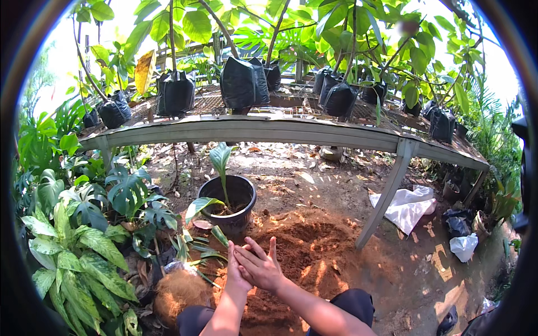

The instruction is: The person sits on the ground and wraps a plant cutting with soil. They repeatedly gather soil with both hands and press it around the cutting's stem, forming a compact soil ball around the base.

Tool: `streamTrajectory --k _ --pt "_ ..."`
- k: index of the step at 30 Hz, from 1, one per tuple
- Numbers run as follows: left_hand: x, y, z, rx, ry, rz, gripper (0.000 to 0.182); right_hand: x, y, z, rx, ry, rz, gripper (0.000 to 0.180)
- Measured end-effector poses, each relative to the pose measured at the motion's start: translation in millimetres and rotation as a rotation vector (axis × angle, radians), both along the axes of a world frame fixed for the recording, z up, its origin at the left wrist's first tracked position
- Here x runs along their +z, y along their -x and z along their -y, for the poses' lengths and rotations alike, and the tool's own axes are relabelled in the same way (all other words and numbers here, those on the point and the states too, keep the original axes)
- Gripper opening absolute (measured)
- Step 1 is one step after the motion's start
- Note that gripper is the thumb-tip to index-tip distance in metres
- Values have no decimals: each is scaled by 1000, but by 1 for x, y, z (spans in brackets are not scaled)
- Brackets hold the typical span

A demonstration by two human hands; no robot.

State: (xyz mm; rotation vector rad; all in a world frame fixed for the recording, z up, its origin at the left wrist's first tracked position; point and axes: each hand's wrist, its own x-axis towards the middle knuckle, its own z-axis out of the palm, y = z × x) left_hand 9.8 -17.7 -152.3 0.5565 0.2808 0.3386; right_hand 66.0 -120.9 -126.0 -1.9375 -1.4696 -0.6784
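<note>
My left hand point(238, 269) and my right hand point(262, 266) are pressed together, palm to palm, low in the middle of the view. A cut green leaf piece point(220, 236) shows just beyond the left fingertips; whether the hands hold it is unclear. Beyond them stands a black plastic pot point(235, 220) with a young broad-leaved plant point(222, 168) in it. A heap of reddish-brown loose soil point(307, 248) lies beyond and below the hands. Several long cut leaves point(206, 250) lie on the ground left of the hands.
A ball of coconut fibre point(180, 294) sits at lower left, beside variegated leafy plants point(80, 260). A mesh-topped bench point(260, 129) with black grow bags point(243, 84) spans the back; its leg point(384, 197) stands right of the soil. White sacks point(405, 206) lie farther right.
</note>
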Motion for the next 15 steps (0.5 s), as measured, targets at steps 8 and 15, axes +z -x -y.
streamTrajectory --k 8,15 --pt "-68 -43 -11 -65 35 -2 79 -9 0 11 -92 16 47 47" --pt "-11 -35 12 -84 159 -104 84 -11 -10 19 -108 -3 17 45"
